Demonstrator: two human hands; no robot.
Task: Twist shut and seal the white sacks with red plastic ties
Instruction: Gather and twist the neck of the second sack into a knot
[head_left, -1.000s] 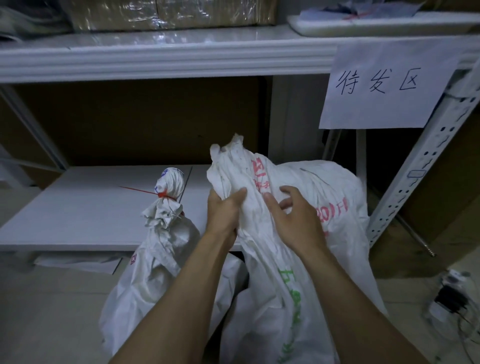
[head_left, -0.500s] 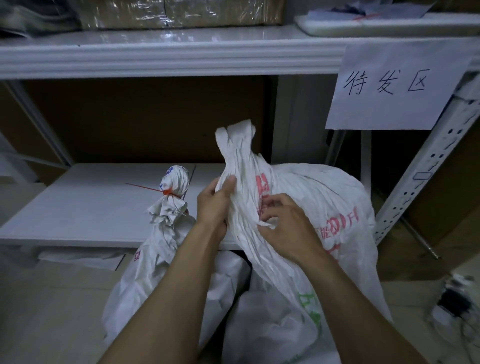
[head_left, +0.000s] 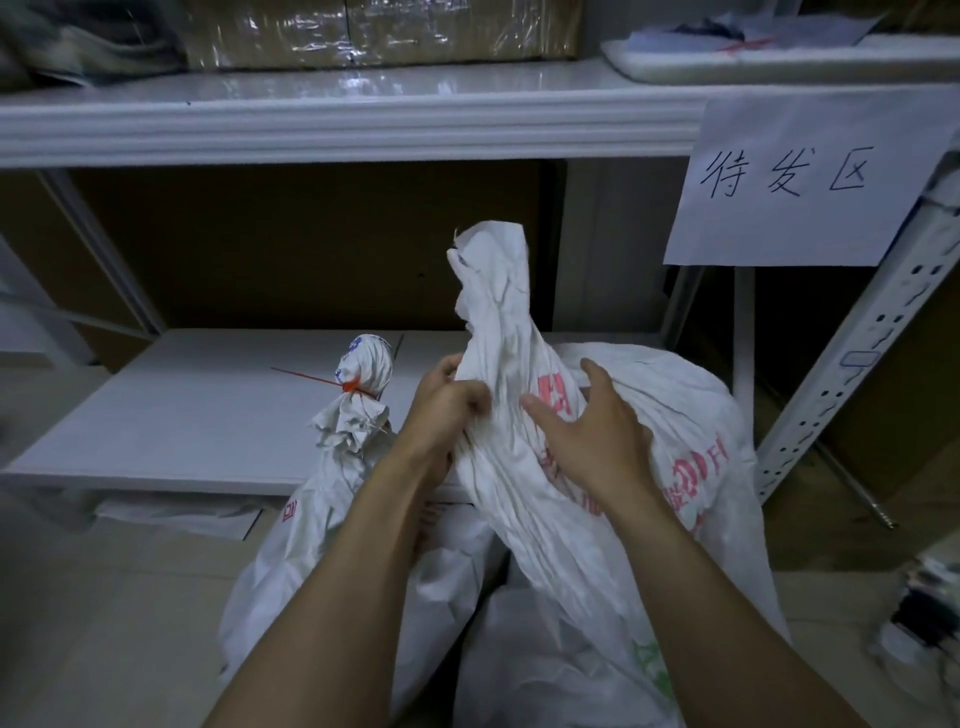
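A large white sack (head_left: 670, 415) with red and green print stands in front of me, its gathered top sticking up. My left hand (head_left: 447, 405) grips the bunched neck from the left, fingers curled into the folds. My right hand (head_left: 597, 431) lies against the neck from the right, fingers spread and relaxed, thumb pointing left. To the left stands a second white sack (head_left: 322, 499), its neck twisted and closed by a red plastic tie (head_left: 349, 386) whose tail points left.
A white lower shelf (head_left: 182, 415) runs behind the sacks, with a white upper shelf (head_left: 337, 124) overhead holding wrapped boxes. A handwritten paper sign (head_left: 800, 182) hangs at the right. A perforated metal upright (head_left: 852, 353) slants at the right. Blurred objects lie on the floor at bottom right.
The sack's top has been drawn taller and narrower. My left hand moved up round the neck. My right hand opened and slid over the neck's right side.
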